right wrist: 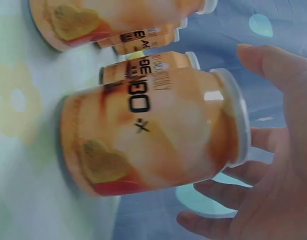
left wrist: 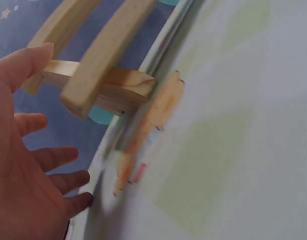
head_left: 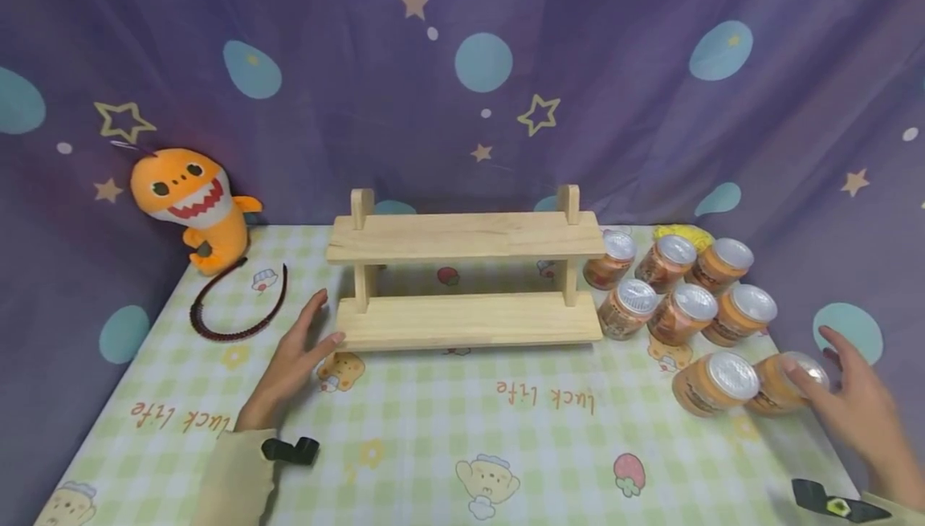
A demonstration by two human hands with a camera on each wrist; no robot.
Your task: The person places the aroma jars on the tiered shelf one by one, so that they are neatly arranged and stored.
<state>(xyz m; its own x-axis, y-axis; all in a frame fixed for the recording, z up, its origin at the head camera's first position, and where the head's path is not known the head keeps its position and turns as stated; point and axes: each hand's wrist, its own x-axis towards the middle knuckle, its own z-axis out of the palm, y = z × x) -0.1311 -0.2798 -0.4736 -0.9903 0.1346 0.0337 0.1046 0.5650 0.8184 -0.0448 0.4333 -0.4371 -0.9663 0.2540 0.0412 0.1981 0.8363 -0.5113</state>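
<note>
A two-tier wooden shelf [head_left: 468, 321] stands in the middle of the table. Beside its left end is my left hand [head_left: 292, 361], fingers extended and spread, with nothing held; the left wrist view shows the thumb overlapping the shelf's wood. On the right, my right hand [head_left: 856, 397] is around the top of an orange can [right wrist: 158, 132] with a silver lid. Its thumb and fingers are spread apart near the lid, not curled round the can. Another orange can [head_left: 711, 385] stands just left of that one.
Several similar cans [head_left: 682, 317] stand grouped right of the shelf, with a yellow item [head_left: 686, 235] behind them. At left, an orange shark plush [head_left: 191, 205] leans against the purple curtain [head_left: 361, 68]. A dark headband-like loop [head_left: 238, 335] lies on the checked tablecloth [head_left: 405, 413].
</note>
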